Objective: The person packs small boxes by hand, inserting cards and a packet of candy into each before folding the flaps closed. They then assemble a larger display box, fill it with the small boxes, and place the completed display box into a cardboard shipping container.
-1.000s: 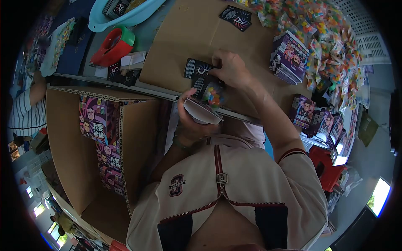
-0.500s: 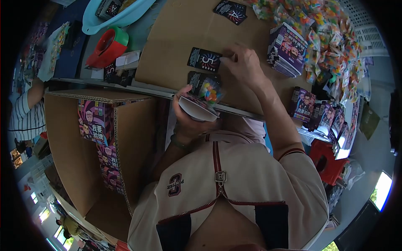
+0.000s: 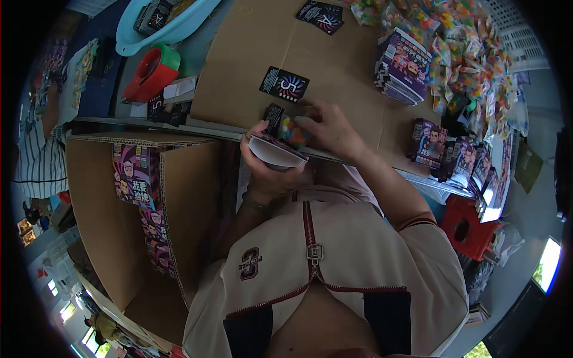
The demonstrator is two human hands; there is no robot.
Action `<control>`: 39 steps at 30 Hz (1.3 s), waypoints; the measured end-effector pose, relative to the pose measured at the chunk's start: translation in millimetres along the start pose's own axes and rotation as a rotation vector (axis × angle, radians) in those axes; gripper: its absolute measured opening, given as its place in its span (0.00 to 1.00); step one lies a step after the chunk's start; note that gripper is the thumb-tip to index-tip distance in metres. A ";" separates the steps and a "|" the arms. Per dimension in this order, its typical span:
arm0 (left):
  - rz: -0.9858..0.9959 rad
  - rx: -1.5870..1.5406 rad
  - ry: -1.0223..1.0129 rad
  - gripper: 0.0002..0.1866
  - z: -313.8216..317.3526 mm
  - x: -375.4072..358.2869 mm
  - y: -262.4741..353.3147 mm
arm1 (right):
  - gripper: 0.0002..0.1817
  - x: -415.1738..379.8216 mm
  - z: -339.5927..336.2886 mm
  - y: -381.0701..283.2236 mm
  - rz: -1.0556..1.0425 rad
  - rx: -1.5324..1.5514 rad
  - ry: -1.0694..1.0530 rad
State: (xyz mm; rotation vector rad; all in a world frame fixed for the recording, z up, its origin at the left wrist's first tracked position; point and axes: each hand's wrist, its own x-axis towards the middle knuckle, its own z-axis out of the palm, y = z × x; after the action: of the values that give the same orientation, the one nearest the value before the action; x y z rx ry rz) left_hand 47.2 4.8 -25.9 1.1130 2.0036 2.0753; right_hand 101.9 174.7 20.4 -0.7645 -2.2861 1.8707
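A view from above, looking down over a person's cream jacket at two hands working at the near edge of a worktop (image 3: 334,71) covered with flat brown cardboard. The left hand (image 3: 262,170) cups a small open box (image 3: 276,150), its fingers curled closed around the underside. The right hand (image 3: 328,128) sits just above the box opening, fingers pinched on a small bag of coloured sweets (image 3: 290,130) together with a dark card (image 3: 273,116) that stands at the box mouth. Another dark card marked 5 (image 3: 284,84) lies flat on the cardboard just beyond the hands. A stack of purple boxes (image 3: 401,67) and a heap of sweet bags (image 3: 471,53) lie further right; a large open carton (image 3: 143,197) with packed purple boxes stands to the left, below the worktop edge. The box is held out past the worktop edge, so a loose grip could likely drop bag or card to the floor; the bag might also catch on the box flap. The inside of the box is hidden by the hands, and the print on the cards is too small to read. A striped sleeve (image 3: 36,161) at far left belongs to someone else.
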 end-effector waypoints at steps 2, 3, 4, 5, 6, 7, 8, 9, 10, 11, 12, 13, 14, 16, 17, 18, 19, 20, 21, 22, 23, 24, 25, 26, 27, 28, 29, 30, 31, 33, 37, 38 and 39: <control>0.012 0.027 -0.001 0.52 -0.7 0.9 0.0 | 0.15 -2.1 -3.2 -1.9 0.112 0.014 -0.065; 0.024 0.049 -0.006 0.52 -1.2 1.1 0.2 | 0.15 -3.3 -4.7 -4.6 0.225 0.027 -0.125; 0.026 0.048 -0.008 0.52 -1.5 0.6 0.3 | 0.15 -3.9 -5.9 -8.7 0.224 0.028 -0.122; 0.016 0.050 -0.014 0.53 -1.5 0.5 -0.1 | 0.14 -4.0 -7.9 -13.6 0.254 0.017 -0.144; 0.007 0.051 -0.018 0.53 -0.7 3.1 1.1 | 0.13 -3.2 -9.6 -16.7 0.283 0.004 -0.165; 0.013 0.049 -0.016 0.53 0.5 6.9 2.3 | 0.13 -0.5 -11.0 -15.9 0.278 0.001 -0.163; 0.042 0.096 -0.006 0.54 1.5 11.2 4.0 | 0.12 3.9 -11.8 -12.3 0.155 -0.049 -0.106; 0.070 0.143 0.005 0.55 2.1 15.2 5.2 | 0.12 9.1 -12.2 -8.5 0.032 -0.099 -0.050; 0.074 0.143 0.010 0.55 2.9 18.4 3.2 | 0.12 17.0 -12.2 -4.5 0.026 -0.103 -0.052; 0.077 0.161 0.024 0.60 4.0 22.2 0.6 | 0.12 26.7 -12.1 -0.6 -0.063 -0.134 0.017; 0.082 0.179 0.037 0.64 4.8 25.5 -1.6 | 0.12 34.5 -13.0 -1.2 -0.152 -0.163 0.089; 0.089 0.178 0.037 0.64 4.3 26.8 -4.8 | 0.12 40.3 -15.0 -2.9 -0.158 -0.164 0.092; 0.057 0.189 0.033 0.65 2.4 26.6 -9.2 | 0.13 45.3 -16.8 -5.4 -0.141 -0.205 0.070; 0.027 0.202 0.031 0.65 -0.6 28.0 -12.6 | 0.14 53.9 -19.3 -5.8 -0.126 -0.245 0.045; 0.034 0.181 0.011 0.65 -2.3 27.2 -13.3 | 0.13 56.5 -20.5 -1.1 -0.119 -0.219 0.035; 0.039 0.159 -0.008 0.66 -3.2 26.1 -13.7 | 0.13 58.1 -20.7 1.0 -0.110 -0.193 0.023; 0.034 0.160 -0.005 0.66 -3.5 25.9 -14.1 | 0.13 59.9 -20.5 2.0 -0.107 -0.193 0.018; 0.052 0.169 -0.005 0.66 -3.6 26.4 -14.5 | 0.12 61.4 -20.7 2.0 -0.100 -0.197 0.049; 0.072 0.178 -0.006 0.66 -3.6 26.8 -14.9 | 0.12 62.6 -20.8 2.1 -0.095 -0.201 0.081; 0.070 0.177 -0.006 0.66 -3.6 27.0 -15.5 | 0.12 63.9 -20.6 4.7 -0.093 -0.202 0.080; 0.078 0.180 -0.011 0.66 -3.7 27.1 -16.1 | 0.11 64.8 -20.1 9.1 -0.119 -0.200 0.083; 0.086 0.184 -0.017 0.66 -3.9 27.2 -16.5 | 0.10 65.0 -19.7 11.3 -0.145 -0.198 0.085; 0.085 0.185 -0.017 0.66 -4.3 27.7 -16.2 | 0.10 64.8 -19.6 12.3 -0.144 -0.197 0.084; 0.096 0.185 -0.026 0.66 -4.9 28.7 -15.4 | 0.11 64.5 -19.2 12.6 -0.170 -0.204 0.105; 0.107 0.185 -0.034 0.66 -5.4 29.4 -15.0 | 0.11 64.0 -18.4 11.0 -0.197 -0.210 0.125; 0.106 0.186 -0.032 0.66 -5.7 29.5 -15.0 | 0.11 62.6 -17.8 8.4 -0.197 -0.210 0.122; 0.103 0.188 -0.032 0.66 -5.8 29.3 -14.9 | 0.12 59.9 -17.9 4.9 -0.247 -0.227 0.208; 0.098 0.190 -0.033 0.66 -5.8 28.4 -14.7 | 0.12 56.5 -18.1 -0.1 -0.295 -0.243 0.292; 0.094 0.191 -0.031 0.66 -5.6 27.2 -15.1 | 0.12 53.5 -19.9 -4.5 -0.293 -0.244 0.289; 0.139 0.142 0.000 0.65 -4.9 25.3 -17.8 | 0.14 47.4 -27.6 -13.8 -0.298 -0.087 0.375; 0.223 0.097 0.015 0.65 -7.9 20.7 -22.8 | 0.16 21.1 -30.2 -19.6 -0.088 0.080 0.050; 0.219 0.092 0.017 0.65 -7.4 19.5 -22.1 | 0.17 20.7 -21.6 -4.1 -0.154 -0.108 0.018; 0.214 0.087 0.021 0.64 -6.5 18.0 -21.2 | 0.18 18.6 -14.4 -6.1 -0.220 -0.296 -0.014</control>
State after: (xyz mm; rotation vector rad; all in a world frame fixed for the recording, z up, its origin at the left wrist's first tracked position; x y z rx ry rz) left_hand 21.4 11.6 -35.9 1.3840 2.0856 2.1205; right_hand 89.1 194.8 25.2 -0.5018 -2.5698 1.4711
